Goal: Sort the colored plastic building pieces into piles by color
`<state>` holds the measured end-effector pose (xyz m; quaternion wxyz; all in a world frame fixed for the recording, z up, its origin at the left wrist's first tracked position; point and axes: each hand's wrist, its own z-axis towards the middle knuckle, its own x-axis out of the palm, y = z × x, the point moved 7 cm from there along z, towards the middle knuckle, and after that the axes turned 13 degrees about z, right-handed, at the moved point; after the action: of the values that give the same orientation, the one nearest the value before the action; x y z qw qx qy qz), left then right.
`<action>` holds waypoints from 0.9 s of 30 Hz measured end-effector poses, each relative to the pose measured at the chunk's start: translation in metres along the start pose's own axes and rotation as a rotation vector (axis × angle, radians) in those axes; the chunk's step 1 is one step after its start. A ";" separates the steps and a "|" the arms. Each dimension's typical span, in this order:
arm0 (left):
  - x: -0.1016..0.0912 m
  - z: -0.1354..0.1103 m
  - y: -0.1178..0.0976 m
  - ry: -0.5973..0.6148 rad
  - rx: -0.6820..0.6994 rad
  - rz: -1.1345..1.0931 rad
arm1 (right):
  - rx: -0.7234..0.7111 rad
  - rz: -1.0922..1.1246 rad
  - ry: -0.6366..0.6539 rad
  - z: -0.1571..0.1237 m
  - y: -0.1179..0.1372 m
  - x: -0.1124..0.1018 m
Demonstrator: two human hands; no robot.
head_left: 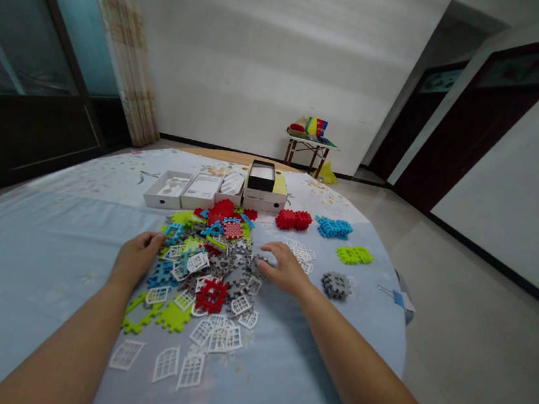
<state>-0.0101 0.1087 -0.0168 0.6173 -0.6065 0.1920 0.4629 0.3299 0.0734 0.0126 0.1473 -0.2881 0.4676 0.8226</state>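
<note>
A heap of plastic interlocking tiles (212,296) in red, blue, green and grey, mixed with white window-shaped pieces (198,262), lies on the table before me. At the heap's left edge my left hand (137,256) is closed, its fingers curled beside a blue tile (173,234); what they grip, if anything, is hidden. On the opposite edge, my right hand (286,270) has thumb and forefinger bent around a grey tile (261,259). More white window pieces (301,252) lie just past that hand.
Beyond my right hand are groups of red (293,219), blue (333,227), green (354,255) and grey tiles (336,285). Shallow white boxes (168,190) and a black box (261,175) stand behind the heap. Loose white window pieces (166,364) lie in front. A light blue cloth (57,269) covers the table.
</note>
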 end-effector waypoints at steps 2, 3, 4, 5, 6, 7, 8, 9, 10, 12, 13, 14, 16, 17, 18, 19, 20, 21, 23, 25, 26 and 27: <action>-0.001 0.000 0.000 -0.008 -0.003 0.005 | 0.066 0.012 -0.032 0.011 -0.010 0.003; 0.000 0.000 0.000 -0.007 -0.003 0.009 | 0.101 0.030 -0.044 0.017 -0.015 0.005; 0.000 0.001 0.001 -0.008 -0.002 0.014 | 0.136 0.055 -0.053 0.024 -0.020 0.009; 0.001 0.001 0.001 -0.004 0.001 0.017 | 0.169 0.084 -0.058 0.032 -0.024 0.013; 0.002 0.001 0.002 -0.001 0.005 0.018 | 0.206 0.111 -0.059 0.039 -0.028 0.018; 0.002 0.002 0.003 0.002 0.010 0.016 | 0.245 0.133 -0.061 0.047 -0.032 0.023; 0.003 0.002 0.003 0.004 0.013 0.013 | 0.285 0.146 -0.063 0.054 -0.036 0.027; 0.004 0.003 0.003 0.004 0.013 0.009 | 0.321 0.151 -0.067 0.061 -0.039 0.031; 0.004 0.003 0.004 0.004 0.011 0.007 | 0.350 0.152 -0.073 0.068 -0.042 0.035; 0.004 0.003 0.004 0.009 0.004 0.005 | 0.385 0.153 -0.088 0.081 -0.047 0.040; 0.004 0.002 0.004 0.013 0.000 0.002 | 0.395 0.157 -0.094 0.086 -0.049 0.043; 0.004 0.002 0.004 0.018 -0.004 -0.001 | 0.408 0.165 -0.100 0.091 -0.051 0.046; 0.003 0.002 0.004 0.025 -0.004 -0.008 | 0.427 0.197 -0.108 0.098 -0.055 0.051; 0.003 0.001 0.003 0.028 -0.001 -0.010 | 0.428 0.221 -0.113 0.102 -0.055 0.053; 0.004 0.001 0.003 0.028 0.002 -0.011 | 0.423 0.249 -0.119 0.104 -0.056 0.055; 0.004 0.001 0.003 0.026 0.006 -0.010 | 0.413 0.278 -0.127 0.107 -0.055 0.057; 0.004 0.001 0.003 0.023 0.010 -0.008 | 0.400 0.307 -0.135 0.109 -0.054 0.057; 0.004 0.001 0.002 0.020 0.014 -0.004 | 0.387 0.336 -0.141 0.110 -0.053 0.058; 0.004 0.001 0.002 0.015 0.017 0.009 | 0.368 0.390 -0.147 0.112 -0.051 0.059; 0.005 0.001 0.001 0.012 0.018 0.019 | 0.362 0.436 -0.151 0.113 -0.050 0.060; 0.005 0.001 0.001 0.011 0.017 0.021 | 0.365 0.456 -0.153 0.113 -0.049 0.061; 0.005 0.001 0.001 0.012 0.017 0.020 | 0.372 0.473 -0.153 0.113 -0.049 0.062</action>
<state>-0.0090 0.1113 -0.0208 0.6165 -0.6020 0.2057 0.4638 0.2679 0.1938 -0.0140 0.0370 -0.0765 0.6518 0.7536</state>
